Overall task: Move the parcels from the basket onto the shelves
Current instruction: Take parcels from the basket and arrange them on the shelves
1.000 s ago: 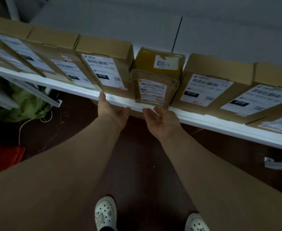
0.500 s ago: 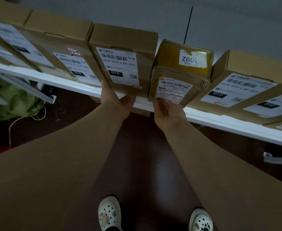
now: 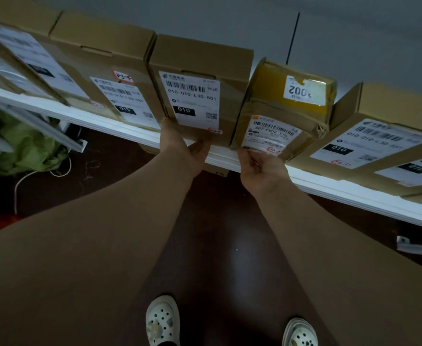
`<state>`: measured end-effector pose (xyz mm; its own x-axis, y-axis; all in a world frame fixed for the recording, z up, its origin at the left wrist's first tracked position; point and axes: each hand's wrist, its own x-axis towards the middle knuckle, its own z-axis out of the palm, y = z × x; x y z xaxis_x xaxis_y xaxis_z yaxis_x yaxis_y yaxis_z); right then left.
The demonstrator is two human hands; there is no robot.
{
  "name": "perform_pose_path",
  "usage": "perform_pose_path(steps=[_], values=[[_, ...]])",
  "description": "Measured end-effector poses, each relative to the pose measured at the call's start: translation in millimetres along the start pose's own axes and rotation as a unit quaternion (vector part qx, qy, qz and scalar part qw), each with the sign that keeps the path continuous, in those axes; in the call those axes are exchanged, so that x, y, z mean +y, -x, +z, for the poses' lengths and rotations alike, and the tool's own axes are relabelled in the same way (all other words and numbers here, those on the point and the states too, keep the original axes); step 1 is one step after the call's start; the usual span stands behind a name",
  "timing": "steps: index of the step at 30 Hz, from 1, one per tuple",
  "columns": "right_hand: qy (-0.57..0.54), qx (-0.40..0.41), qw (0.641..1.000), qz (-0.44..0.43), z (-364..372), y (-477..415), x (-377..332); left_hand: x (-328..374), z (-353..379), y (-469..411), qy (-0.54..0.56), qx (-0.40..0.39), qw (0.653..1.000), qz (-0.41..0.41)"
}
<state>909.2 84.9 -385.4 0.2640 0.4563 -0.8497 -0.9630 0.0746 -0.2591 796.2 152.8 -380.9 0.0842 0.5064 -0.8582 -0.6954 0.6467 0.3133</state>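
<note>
A row of brown cardboard parcels with white labels stands along a white shelf. My left hand is palm up under the lower front edge of the 010 box, with the thumb resting on its face. Right of that box sits a smaller taped yellow-brown parcel, which overhangs the shelf edge. My right hand has its curled fingertips pressed against this parcel's lower edge, just below its label. Neither hand lifts anything. No basket is in view.
More labelled boxes fill the shelf to the right, and others to the left. A green bag and a white cable lie on the dark floor at left. A metal bracket sticks out at right. My white shoes are below.
Both hands have risen from below the shelf edge to the parcels: the left to the 010 box, the right to the taped parcel. The view has moved closer to the shelf.
</note>
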Motion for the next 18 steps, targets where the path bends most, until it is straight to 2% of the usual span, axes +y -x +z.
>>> perform_pose_path(steps=[7, 11, 14, 18], values=[[0.026, -0.002, 1.0, -0.007, 1, -1, 2, 2, 4, 5, 0.015, 0.013, 1.0, 0.011], [0.053, 0.023, 0.998, 0.026, -5, 11, 10, 4, -3, 17, 0.031, 0.014, 0.999, -0.009], [0.093, 0.029, 0.994, 0.056, -6, 27, 30, 17, -20, 26, 0.028, 0.027, 0.999, -0.028], [0.125, -0.008, 0.989, 0.078, 13, 42, 72, 57, -45, 32, 0.014, 0.039, 0.999, -0.018]])
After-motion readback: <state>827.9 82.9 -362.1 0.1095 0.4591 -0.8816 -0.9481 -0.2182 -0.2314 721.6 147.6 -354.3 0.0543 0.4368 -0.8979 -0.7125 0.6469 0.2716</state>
